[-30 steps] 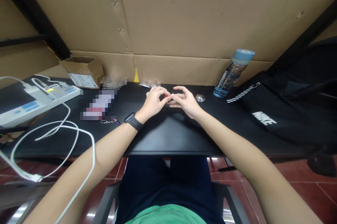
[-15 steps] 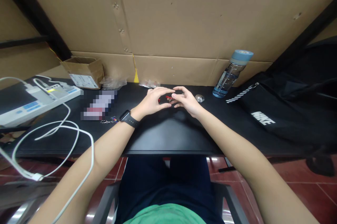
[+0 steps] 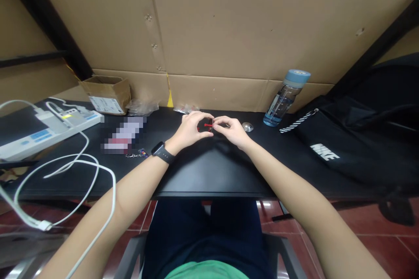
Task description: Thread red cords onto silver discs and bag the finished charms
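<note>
My left hand (image 3: 193,128), with a dark watch on its wrist, curves its thumb and fingers around what looks like a clear round plastic shell. The shell's thin rim shows faintly between the fingertips. Inside that curve sits a small red piece (image 3: 208,125), its details too small to make out. My right hand (image 3: 233,130) pinches at the shell's right edge beside the red piece; whatever its fingertips grip is mostly hidden. Just right of this hand, a clear plastic half-dome (image 3: 248,127) lies on the black table (image 3: 209,174).
At the right stand a water bottle (image 3: 286,98) and a black bag (image 3: 340,148). To the left are a power strip (image 3: 49,135), white cable (image 3: 98,161), blurred flat item (image 3: 126,135), keychain (image 3: 143,153) and small cardboard box (image 3: 108,93). Plastic bags (image 3: 142,107) lie behind.
My right hand has closed from a loose spread into a pinch against the left hand's fingertips. The red piece now shows more plainly between the hands. The view has tilted slightly upward.
</note>
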`<state>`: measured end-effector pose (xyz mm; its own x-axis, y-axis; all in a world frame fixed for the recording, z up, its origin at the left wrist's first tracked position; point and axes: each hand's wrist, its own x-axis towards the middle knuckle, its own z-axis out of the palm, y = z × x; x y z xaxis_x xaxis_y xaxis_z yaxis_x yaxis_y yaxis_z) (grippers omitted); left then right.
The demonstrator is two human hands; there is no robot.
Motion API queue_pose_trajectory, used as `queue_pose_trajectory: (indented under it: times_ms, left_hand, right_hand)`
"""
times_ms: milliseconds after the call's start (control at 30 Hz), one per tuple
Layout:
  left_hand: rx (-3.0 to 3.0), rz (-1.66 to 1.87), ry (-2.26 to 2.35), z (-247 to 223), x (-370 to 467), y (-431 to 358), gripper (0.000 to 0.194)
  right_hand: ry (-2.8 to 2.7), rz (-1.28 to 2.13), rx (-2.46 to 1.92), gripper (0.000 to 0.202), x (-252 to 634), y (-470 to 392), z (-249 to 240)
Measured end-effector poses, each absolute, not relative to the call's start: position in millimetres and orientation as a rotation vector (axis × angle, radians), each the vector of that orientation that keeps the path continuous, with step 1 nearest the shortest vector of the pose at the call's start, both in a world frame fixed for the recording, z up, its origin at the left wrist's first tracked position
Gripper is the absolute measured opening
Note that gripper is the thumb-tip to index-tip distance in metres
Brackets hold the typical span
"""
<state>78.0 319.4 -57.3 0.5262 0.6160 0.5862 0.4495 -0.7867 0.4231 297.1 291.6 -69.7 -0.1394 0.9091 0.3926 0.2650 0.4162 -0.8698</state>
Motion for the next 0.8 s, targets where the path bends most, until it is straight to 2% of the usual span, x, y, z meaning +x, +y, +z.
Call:
queue_pose_trajectory:
  times_ms: [167, 400, 667, 800]
  left_hand:
    - [2.579, 1.058, 0.918, -56.4, 79.6, 316.7, 0.047]
    - [2.602, 0.985, 0.88, -57.2, 81.2, 313.2, 0.046]
    - [2.566, 0.836, 0.919, -60.2, 83.0, 312.6, 0.032]
    - [2.597, 0.808, 0.881, -61.4, 82.8, 313.4, 0.033]
  right_hand:
    - [-1.68, 0.734, -1.096, 0.023, 297.6, 294.6, -73.6]
    - [-1.824, 0.589, -1.185, 0.01, 305.4, 293.5, -64.6]
    - [-1.899, 0.502, -1.254, 0.011, 315.7, 297.5, -62.2]
    - [-1.989, 0.407, -1.257, 0.012, 317.5, 296.3, -63.0]
